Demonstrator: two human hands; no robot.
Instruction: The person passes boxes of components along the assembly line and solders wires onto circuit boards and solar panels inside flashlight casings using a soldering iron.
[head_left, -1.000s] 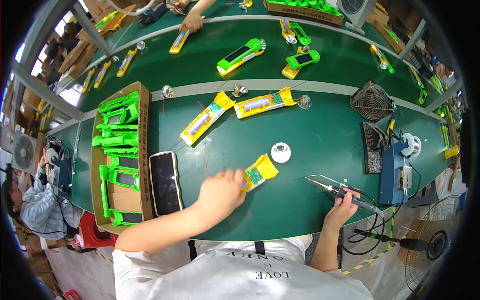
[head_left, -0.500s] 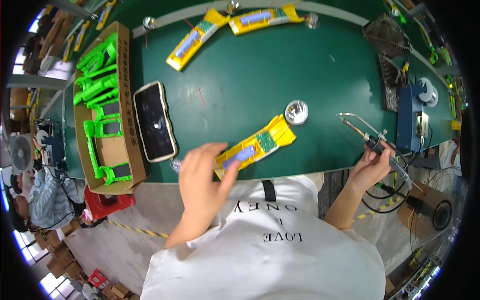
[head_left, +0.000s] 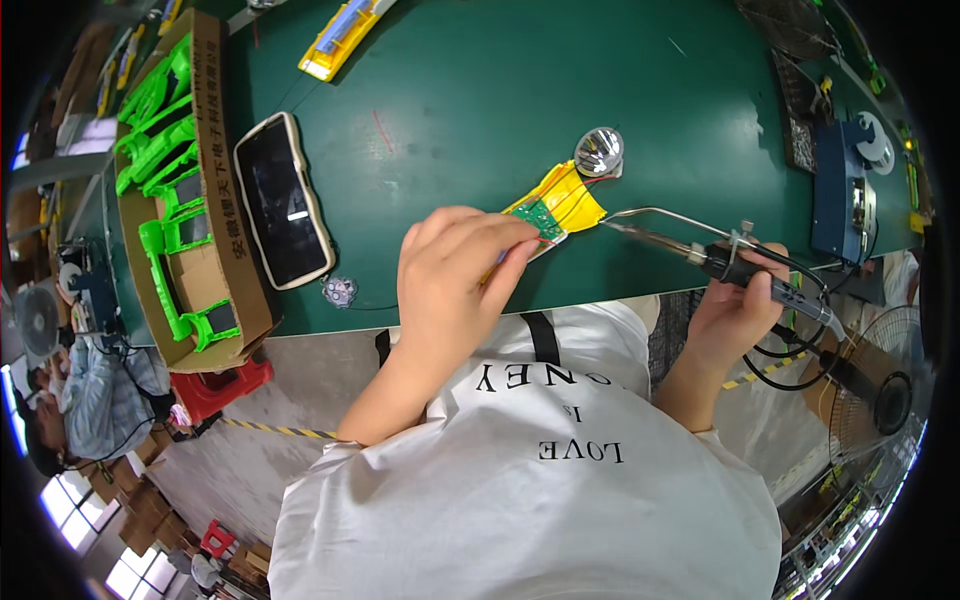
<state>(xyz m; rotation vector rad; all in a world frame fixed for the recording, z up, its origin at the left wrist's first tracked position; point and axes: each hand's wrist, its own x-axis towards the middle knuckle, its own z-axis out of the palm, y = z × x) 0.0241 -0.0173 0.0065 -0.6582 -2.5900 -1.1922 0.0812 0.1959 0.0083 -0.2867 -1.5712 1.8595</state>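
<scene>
A dark green tabletop [head_left: 480,90] carries a cardboard box [head_left: 215,200] of green plastic shells at the left, a dark phone [head_left: 282,200] in a pale case beside it, a small round part [head_left: 340,291] near the front edge, a yellow housing [head_left: 560,205] with a silver reflector [head_left: 599,150] touching it, another yellow housing [head_left: 340,30] farther back, and a blue unit [head_left: 850,195] at the right.

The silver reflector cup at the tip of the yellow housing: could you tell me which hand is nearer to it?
Left. The left hand grips the yellow housing beside the reflector cup; the right hand is farther, holding the soldering iron.
</scene>
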